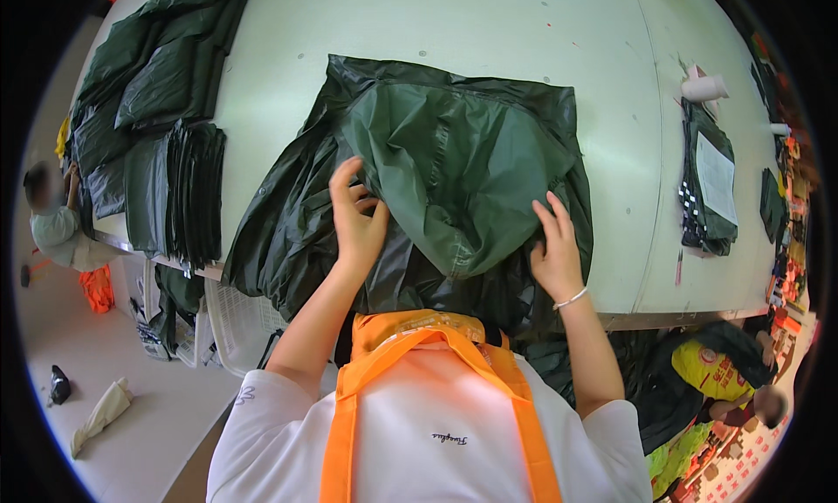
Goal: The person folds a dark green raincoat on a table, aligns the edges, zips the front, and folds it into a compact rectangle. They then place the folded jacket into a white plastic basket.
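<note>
A dark green waterproof garment (454, 171), which looks like a raincoat, lies crumpled on the table in front of me. Its lighter green, hood-like panel (467, 175) is spread on top and narrows to a point toward me. My left hand (358, 228) is at the panel's left edge, fingers bent and apart, with nothing gripped. At the right edge, my right hand (557, 250) has its fingers and thumb apart, close to the cloth. Whether the fingertips touch the fabric I cannot tell. The garment's near part drops over the table's edge at my waist.
The pale table (611, 154) extends ahead and to both sides. Folded dark green garments (170, 75) are piled at the left. At the right lie more folded pieces (711, 184) under a paper sheet, near a white roll (704, 88). Other people are at both sides.
</note>
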`<state>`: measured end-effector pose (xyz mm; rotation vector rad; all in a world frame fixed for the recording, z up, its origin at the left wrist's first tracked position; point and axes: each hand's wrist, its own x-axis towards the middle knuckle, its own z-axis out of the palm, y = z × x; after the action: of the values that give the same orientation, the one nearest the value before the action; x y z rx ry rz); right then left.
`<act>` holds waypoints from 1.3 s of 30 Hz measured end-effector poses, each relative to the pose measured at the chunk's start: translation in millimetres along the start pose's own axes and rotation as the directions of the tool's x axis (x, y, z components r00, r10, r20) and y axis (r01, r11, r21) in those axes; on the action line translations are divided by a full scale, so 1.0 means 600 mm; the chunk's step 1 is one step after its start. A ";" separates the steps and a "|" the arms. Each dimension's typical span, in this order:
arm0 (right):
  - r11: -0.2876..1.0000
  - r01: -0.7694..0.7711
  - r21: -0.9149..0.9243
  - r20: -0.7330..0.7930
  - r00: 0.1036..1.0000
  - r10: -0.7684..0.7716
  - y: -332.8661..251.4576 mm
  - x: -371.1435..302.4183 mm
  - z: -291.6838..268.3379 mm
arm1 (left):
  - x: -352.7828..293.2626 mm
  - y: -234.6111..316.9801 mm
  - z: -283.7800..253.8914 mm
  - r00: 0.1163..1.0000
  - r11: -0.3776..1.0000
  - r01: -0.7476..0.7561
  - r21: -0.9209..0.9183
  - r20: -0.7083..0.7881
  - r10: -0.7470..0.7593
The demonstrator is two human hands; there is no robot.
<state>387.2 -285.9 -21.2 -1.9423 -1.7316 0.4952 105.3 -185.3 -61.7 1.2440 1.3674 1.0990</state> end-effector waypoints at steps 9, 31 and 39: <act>0.977 -0.042 0.210 -0.372 0.920 0.120 0.082 0.032 0.030 | 0.135 0.054 -0.094 0.792 0.657 -0.572 0.492 0.538 0.287; 0.960 -0.230 0.158 -0.048 0.969 0.240 0.200 0.165 -0.052 | -0.053 0.023 0.021 0.382 0.345 -0.921 0.181 0.589 0.712; 0.893 0.446 0.062 0.010 0.894 -0.447 -0.095 0.074 0.084 | 0.103 0.055 -0.022 0.857 0.674 -0.513 0.532 0.279 0.433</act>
<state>318.2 -231.5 -26.8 -1.4312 -2.0726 0.3927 95.1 -121.5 -31.8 2.2013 1.3641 0.9164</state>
